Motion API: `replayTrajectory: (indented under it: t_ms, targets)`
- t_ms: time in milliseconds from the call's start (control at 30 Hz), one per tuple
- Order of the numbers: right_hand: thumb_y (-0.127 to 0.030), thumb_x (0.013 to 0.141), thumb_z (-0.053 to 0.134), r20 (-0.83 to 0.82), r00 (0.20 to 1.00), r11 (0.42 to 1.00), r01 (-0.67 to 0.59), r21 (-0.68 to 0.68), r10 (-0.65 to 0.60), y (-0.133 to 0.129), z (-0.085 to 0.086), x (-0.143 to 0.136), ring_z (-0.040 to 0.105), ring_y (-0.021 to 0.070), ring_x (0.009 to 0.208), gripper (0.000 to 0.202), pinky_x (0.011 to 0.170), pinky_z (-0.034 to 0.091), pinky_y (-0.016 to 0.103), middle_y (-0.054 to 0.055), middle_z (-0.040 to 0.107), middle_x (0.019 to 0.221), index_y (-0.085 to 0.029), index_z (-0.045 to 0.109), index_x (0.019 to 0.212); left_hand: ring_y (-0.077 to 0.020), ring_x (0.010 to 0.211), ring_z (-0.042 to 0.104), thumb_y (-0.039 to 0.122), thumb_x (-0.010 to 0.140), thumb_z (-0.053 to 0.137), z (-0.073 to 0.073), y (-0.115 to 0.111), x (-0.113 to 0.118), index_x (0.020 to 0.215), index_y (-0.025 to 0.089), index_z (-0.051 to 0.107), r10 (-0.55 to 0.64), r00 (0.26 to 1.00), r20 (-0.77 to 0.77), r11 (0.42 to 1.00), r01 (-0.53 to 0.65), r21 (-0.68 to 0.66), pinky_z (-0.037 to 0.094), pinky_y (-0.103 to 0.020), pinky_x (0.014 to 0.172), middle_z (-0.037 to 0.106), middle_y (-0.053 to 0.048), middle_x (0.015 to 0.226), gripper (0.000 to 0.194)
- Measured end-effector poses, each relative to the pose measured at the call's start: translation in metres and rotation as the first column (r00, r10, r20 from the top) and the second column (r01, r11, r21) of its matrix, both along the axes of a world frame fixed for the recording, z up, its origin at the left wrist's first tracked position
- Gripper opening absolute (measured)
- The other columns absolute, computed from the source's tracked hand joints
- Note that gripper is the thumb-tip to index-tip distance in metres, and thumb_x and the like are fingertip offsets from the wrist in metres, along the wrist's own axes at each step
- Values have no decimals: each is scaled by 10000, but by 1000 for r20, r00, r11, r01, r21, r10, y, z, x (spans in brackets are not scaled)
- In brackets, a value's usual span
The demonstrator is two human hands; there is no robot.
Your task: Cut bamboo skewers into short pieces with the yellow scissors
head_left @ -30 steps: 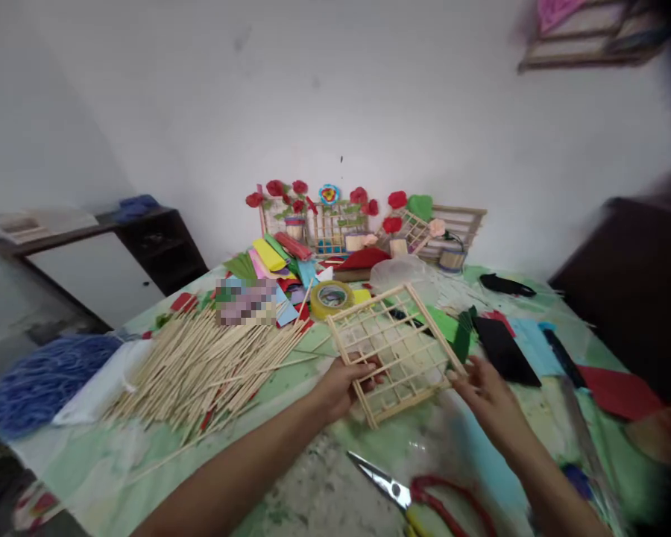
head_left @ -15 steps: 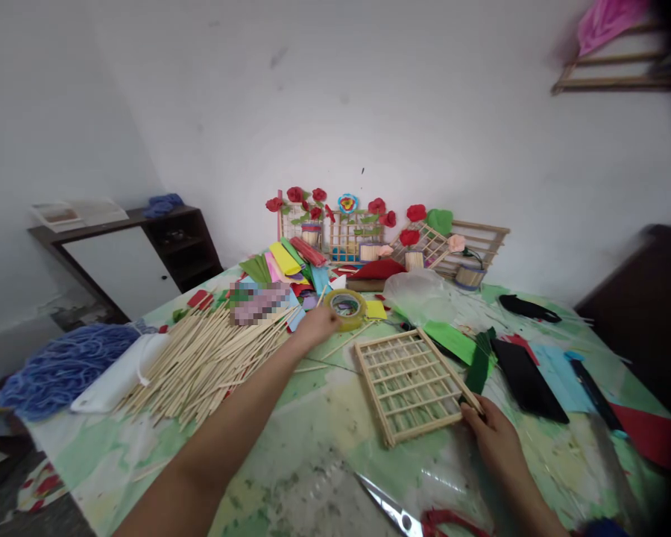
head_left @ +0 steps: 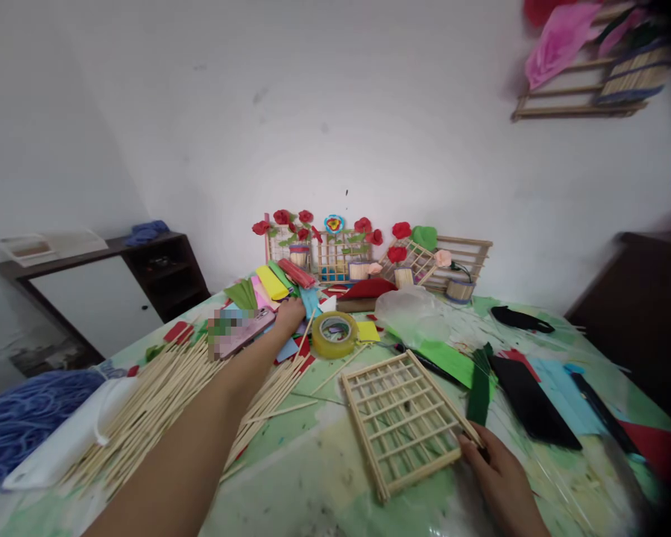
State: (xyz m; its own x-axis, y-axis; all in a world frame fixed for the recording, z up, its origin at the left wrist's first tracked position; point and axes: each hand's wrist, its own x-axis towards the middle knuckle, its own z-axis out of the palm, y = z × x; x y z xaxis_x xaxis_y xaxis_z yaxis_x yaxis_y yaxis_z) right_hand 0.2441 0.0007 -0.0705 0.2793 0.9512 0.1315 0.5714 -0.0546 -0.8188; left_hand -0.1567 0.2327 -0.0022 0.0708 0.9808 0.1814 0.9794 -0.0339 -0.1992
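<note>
My left hand reaches far over the table to the heap of coloured paper, just left of a roll of yellow tape; its fingertips are hidden among the papers. At the lower right, my right hand grips the near right corner of a wooden stick lattice, thumb and fingers closed on the frame. Beneath my left forearm spreads a pile of thin wooden sticks. A pink phone lies beside my left wrist.
Flower-decorated lattices stand along the wall. A clear plastic bag, green paper and a black phone lie right of centre. Blue yarn and a white glue bottle or board are at left.
My left hand has moved away from the tape, forward and left to the coloured papers. My right hand still holds the lattice. The camera view has shifted, and the scissors have left it.
</note>
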Motion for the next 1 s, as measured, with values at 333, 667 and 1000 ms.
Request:
replayTrajectory:
  t_ms: [333, 667, 1000]
  targets:
    - [-528, 731, 474, 44, 999, 1000, -12, -13, 12, -2, 2, -3, 600, 271, 941, 484, 832, 444, 338, 93, 671, 1010, -164, 629, 1009, -201, 974, 567, 319, 857, 524, 53, 24, -10, 1149, 130, 523, 47, 999, 3, 998, -47, 31, 490, -404, 815, 552, -104, 1140, 348]
    - [-529, 751, 450, 70, 997, 999, -42, -9, 43, -2, 6, -4, 594, 276, 945, 477, 841, 438, 346, 96, 666, 1006, -165, 615, 1012, -289, 931, 602, 334, 858, 408, 128, 14, -17, 940, 78, 653, 109, 984, 138, 967, -137, 213, 474, -356, 759, 640, -197, 978, 363]
    - [-529, 739, 456, 64, 998, 1000, -21, 7, 21, -3, 4, -5, 597, 262, 929, 482, 820, 447, 330, 92, 666, 1001, -161, 626, 999, -264, 932, 578, 357, 887, 303, 198, -5, -4, 954, 118, 639, 35, 975, 219, 910, -121, 396, 433, -349, 776, 642, -149, 970, 417]
